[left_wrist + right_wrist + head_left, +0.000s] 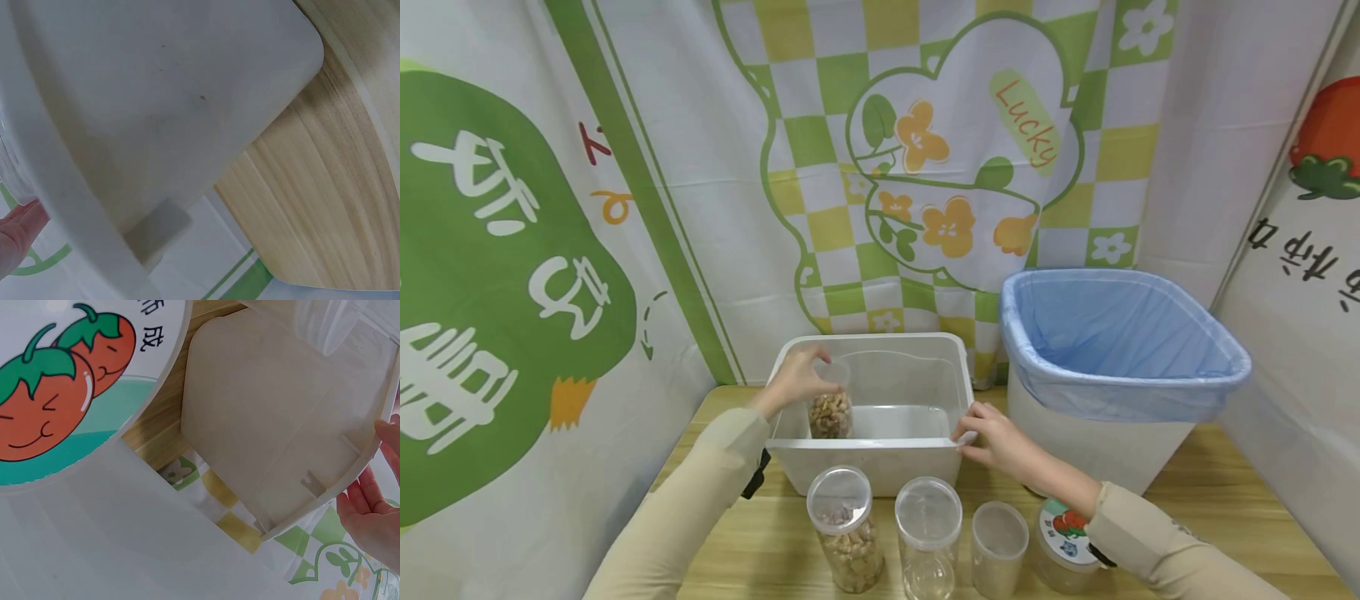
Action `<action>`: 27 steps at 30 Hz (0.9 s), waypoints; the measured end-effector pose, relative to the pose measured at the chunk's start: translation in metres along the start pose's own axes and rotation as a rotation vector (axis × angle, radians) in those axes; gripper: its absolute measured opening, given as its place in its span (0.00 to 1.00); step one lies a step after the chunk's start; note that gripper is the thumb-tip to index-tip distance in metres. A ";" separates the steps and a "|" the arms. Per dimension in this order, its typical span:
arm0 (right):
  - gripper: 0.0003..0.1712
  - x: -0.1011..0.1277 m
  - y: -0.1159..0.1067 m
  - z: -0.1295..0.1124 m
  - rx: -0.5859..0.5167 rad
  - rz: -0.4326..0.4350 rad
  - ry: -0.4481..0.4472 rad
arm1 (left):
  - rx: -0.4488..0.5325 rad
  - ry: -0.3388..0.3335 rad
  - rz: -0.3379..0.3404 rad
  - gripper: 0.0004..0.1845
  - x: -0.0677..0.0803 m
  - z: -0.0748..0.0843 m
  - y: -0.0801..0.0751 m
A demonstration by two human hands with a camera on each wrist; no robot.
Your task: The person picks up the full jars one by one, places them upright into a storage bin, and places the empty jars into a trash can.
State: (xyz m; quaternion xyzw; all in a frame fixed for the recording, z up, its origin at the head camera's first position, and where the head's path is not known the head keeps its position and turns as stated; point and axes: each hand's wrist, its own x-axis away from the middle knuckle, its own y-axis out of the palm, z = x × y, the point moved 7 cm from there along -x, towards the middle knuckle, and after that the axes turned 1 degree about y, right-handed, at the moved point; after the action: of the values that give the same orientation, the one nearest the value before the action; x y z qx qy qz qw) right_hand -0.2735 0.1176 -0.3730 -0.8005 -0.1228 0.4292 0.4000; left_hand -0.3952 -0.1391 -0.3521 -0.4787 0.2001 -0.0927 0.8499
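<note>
Seen from the head, the left hand [801, 381] is curled round the top of a clear nut jar [831, 418], grasping it inside the box [865, 468], toward nine o'clock; whether the jar touches the box's floor I cannot tell. The left wrist view catches only fingers against clear plastic beyond the rim, but it reveals dark specks [203, 97] on the box's wall that the head view does not.

The right hand [1000, 442] pinches the box's rim at four o'clock. The right wrist view alone shows thumb and fingers on opposite sides of that rim, and small tabs [312, 483] under it.

At six o'clock from the box, on the bench [730, 542], stand a second nut jar [852, 554], a tall clear jar [928, 533], a small jar [1000, 554] and a tomato-lidded jar [1063, 537], whose lid picture fills the right wrist view's ten o'clock corner. At three o'clock stands a bin [1075, 437] with a blue bag [1127, 333].
</note>
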 end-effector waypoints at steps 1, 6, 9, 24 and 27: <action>0.12 0.000 0.000 0.000 -0.001 0.000 -0.001 | 0.004 -0.005 -0.003 0.28 0.000 -0.001 0.001; 0.11 0.000 0.000 0.000 -0.002 -0.004 -0.004 | 0.024 -0.033 -0.034 0.30 0.002 -0.007 0.006; 0.11 0.000 0.000 0.000 0.000 -0.003 -0.006 | 0.046 -0.032 -0.047 0.30 0.003 -0.009 0.007; 0.13 0.001 -0.002 -0.001 0.008 0.036 -0.025 | 0.117 -0.021 -0.122 0.30 0.009 -0.015 0.003; 0.13 0.000 -0.001 -0.002 0.004 0.033 -0.025 | 0.115 -0.022 -0.113 0.28 0.011 -0.013 0.000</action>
State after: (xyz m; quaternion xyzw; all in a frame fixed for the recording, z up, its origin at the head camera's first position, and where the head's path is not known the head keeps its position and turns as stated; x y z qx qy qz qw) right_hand -0.2719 0.1174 -0.3718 -0.7961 -0.1138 0.4459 0.3929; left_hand -0.3914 -0.1534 -0.3605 -0.4406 0.1578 -0.1466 0.8715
